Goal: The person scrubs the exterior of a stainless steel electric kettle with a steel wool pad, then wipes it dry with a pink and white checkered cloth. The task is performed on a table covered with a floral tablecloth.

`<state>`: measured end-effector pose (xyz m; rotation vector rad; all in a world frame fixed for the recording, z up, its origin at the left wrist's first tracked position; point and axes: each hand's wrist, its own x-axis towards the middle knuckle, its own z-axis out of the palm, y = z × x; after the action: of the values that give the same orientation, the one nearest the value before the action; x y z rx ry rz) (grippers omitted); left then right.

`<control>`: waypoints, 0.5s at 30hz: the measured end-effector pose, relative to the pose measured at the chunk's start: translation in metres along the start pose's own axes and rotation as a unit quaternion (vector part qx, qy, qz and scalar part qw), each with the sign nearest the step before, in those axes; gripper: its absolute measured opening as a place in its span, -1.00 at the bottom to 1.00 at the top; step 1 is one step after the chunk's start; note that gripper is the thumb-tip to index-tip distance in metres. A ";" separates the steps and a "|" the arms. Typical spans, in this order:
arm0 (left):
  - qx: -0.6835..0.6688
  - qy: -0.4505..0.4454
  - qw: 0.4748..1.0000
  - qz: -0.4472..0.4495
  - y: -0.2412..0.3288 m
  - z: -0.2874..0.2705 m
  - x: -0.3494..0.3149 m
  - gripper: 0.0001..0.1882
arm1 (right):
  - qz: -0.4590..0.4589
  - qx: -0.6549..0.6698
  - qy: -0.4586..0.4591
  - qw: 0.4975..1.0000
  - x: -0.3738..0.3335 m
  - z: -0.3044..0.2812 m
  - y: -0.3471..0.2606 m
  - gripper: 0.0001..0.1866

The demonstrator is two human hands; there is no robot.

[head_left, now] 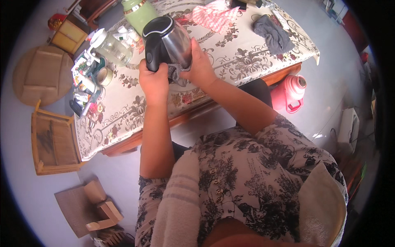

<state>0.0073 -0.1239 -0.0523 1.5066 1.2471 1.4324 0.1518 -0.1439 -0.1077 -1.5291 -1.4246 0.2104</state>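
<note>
An electric kettle (177,43) with a shiny steel body, black handle and black lid is held up over the near side of the table, tilted. My left hand (154,84) grips it low, by the bottom of the handle. Against the steel side presses my right hand (201,68), closed round the body near the base. A bunched grey cloth (177,75) sits between my hands under the kettle, touching both. The fingers behind the kettle are partly hidden.
On the flowered tablecloth (135,109) stand a green thermos (140,15), a clear jar (113,49), a tape roll (104,76) and clutter at left. A checked cloth (214,15) and dark grey cloth (273,35) lie farther right. A pink thermos (288,92) stands on the floor.
</note>
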 end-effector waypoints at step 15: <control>-0.115 -0.161 0.979 -0.039 -0.004 -0.040 0.030 -0.78 | 0.223 0.318 -0.072 0.919 0.043 -0.067 0.068 -0.76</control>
<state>-0.0352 -0.0992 -0.0413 1.4451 0.9008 1.1799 0.2561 -0.1305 -0.1038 -1.2688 -0.9475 0.9827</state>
